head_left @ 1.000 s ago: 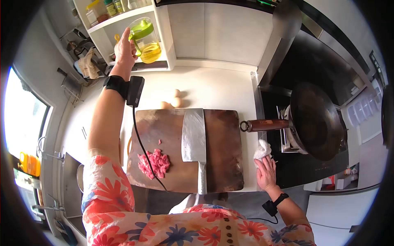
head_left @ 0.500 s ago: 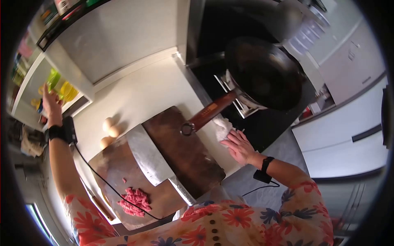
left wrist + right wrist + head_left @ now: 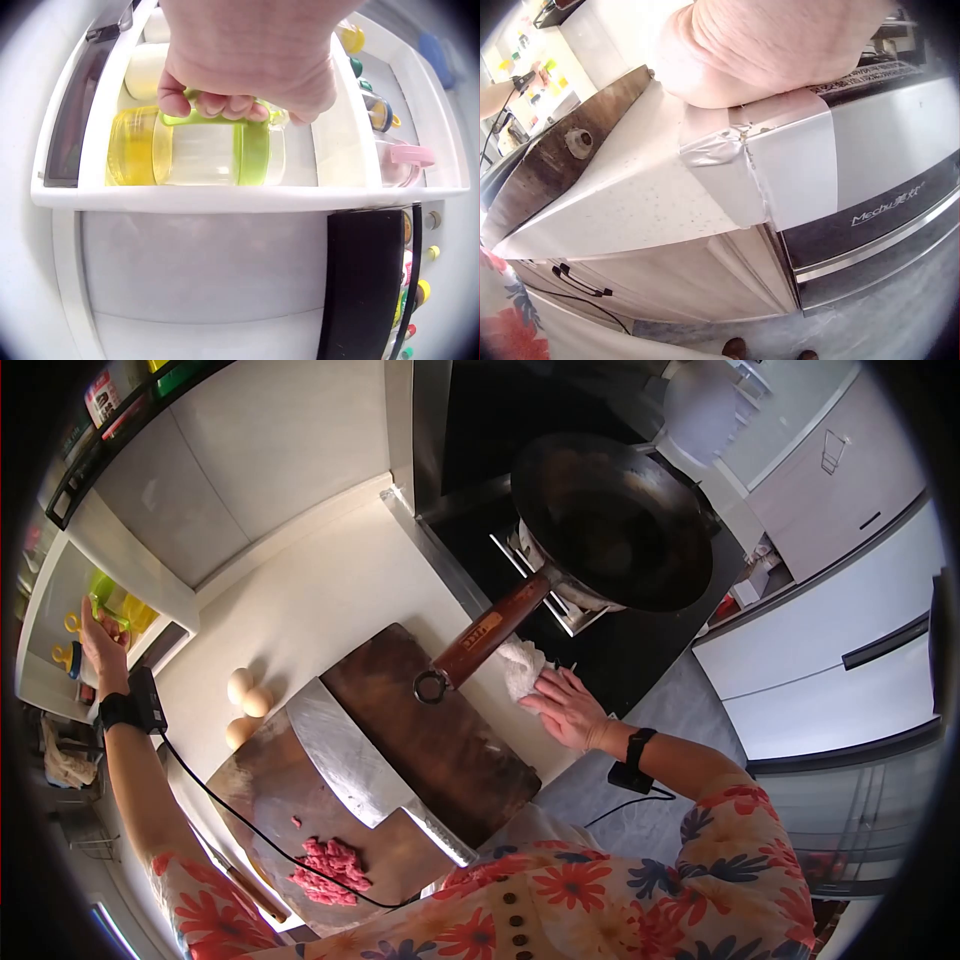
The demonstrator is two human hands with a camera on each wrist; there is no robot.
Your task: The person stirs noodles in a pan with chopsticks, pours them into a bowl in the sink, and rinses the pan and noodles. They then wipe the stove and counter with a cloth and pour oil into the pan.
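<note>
My left hand (image 3: 103,645) grips the green handle of a clear oil jug (image 3: 146,146), fingers curled round it in the left wrist view. Yellow oil sits in the jug's bottom, and the jug is at the opening of a white shelf (image 3: 247,196). In the head view, my right hand (image 3: 568,710) rests at the counter's edge beside the stove, fingers fairly straight and touching a crumpled white cloth (image 3: 521,668). Only the back of that hand and its wrist show in the right wrist view.
A cleaver (image 3: 350,755) lies across the wooden cutting board (image 3: 430,710) near chopped raw meat (image 3: 330,872). Several eggs (image 3: 256,702) sit behind the board. A wok (image 3: 610,525) stands on the stove, its handle reaching over the counter. A knife (image 3: 255,890) lies left of the board.
The head view has turned, so the board and stove appear tilted and shifted left. The left hand still holds the jug, now at the shelf opening. The right hand stays at the cloth.
</note>
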